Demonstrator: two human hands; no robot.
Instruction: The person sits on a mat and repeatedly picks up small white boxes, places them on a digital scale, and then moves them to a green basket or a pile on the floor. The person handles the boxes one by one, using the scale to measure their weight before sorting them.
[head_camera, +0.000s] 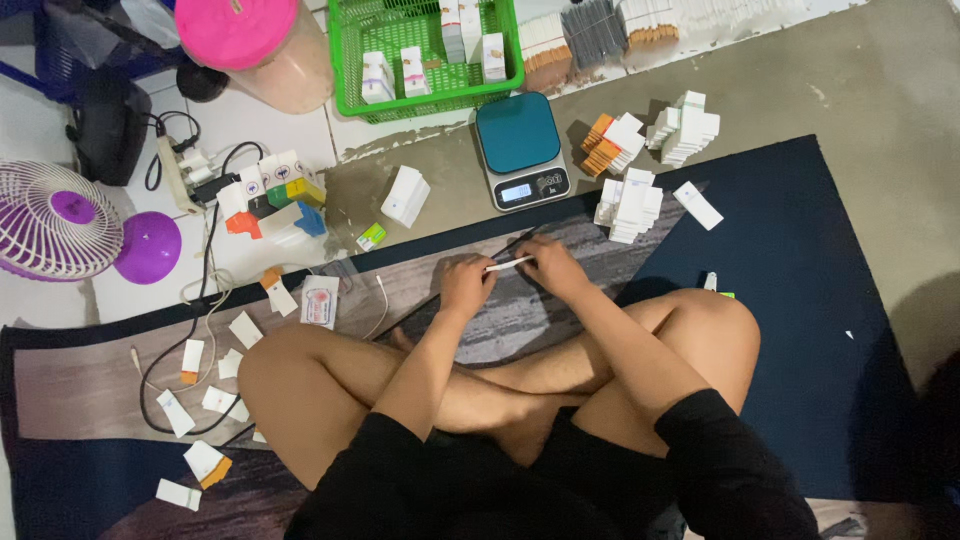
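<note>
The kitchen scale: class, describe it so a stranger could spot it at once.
Start at the green basket at the top. Just below its right corner, on bare floor, sits the kitchen scale. Unlike the white carton stacks nearby, it has a teal platform and a small lit display.

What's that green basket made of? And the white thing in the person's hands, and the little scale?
The green basket looks like glossy moulded plastic, given its open grid walls. The flat white piece, pinched between the left hand and the right hand, is probably thin matte card, like the flat stacks nearby. The scale seems to be plastic with a smooth teal top, though that top might be glass.
</note>
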